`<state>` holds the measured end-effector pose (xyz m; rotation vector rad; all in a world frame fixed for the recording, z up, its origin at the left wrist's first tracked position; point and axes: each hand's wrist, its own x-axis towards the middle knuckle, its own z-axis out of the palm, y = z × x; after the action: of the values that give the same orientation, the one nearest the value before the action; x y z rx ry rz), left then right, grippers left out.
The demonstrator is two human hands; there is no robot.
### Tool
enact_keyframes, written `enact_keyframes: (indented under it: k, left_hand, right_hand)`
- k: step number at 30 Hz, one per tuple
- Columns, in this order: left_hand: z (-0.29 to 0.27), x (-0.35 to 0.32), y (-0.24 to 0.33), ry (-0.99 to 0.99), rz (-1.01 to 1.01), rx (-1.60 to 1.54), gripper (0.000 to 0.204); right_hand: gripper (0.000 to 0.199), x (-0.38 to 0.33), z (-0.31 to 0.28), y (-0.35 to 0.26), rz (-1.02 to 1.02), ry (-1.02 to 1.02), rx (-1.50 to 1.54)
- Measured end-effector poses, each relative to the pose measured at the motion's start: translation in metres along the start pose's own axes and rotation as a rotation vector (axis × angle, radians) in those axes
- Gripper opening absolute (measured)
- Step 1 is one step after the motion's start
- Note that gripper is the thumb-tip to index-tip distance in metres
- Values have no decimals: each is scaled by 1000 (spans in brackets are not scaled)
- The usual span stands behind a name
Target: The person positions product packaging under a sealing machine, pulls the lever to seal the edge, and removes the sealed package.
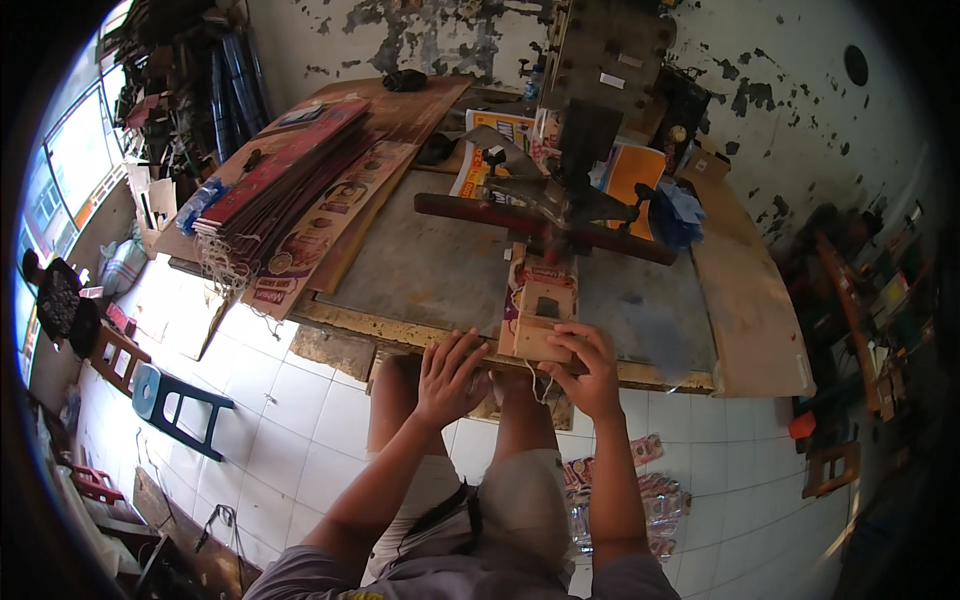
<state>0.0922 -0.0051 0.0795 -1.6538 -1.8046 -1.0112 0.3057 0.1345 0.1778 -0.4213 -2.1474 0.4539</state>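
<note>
My left hand (450, 378) rests at the table's near edge with its fingers spread, holding nothing. My right hand (590, 370) has its thumb and fingers at the near right corner of a pale wooden board (545, 330) with a cutout in it. The board lies on a printed cardboard strip (512, 290) reaching back under the press. White string (540, 385) hangs from the near end, by my right thumb. Just beyond stands the press, whose dark red crossbar (480, 214) spans above the worktable (385, 260).
Stacked printed cardboard sheets (290, 190) with strings lie at the table's left. Orange printed sheets (637, 180) and a blue plastic bag (680, 215) are behind the press. Printed pieces (650, 500) lie on the floor at right; a blue stool (180, 405) stands at left, near another person (65, 300).
</note>
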Motion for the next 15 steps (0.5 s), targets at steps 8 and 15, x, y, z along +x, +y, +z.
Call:
enact_keyframes:
  k: [8,15]
  left_hand:
    - [-5,2,-2,-28,9,-3,55]
    - [7,-2,-2,27,22,6,61]
  right_hand:
    - [47,-3,3,-2,-56,78,-138]
    - [59,-76,49,17,50,290,-475]
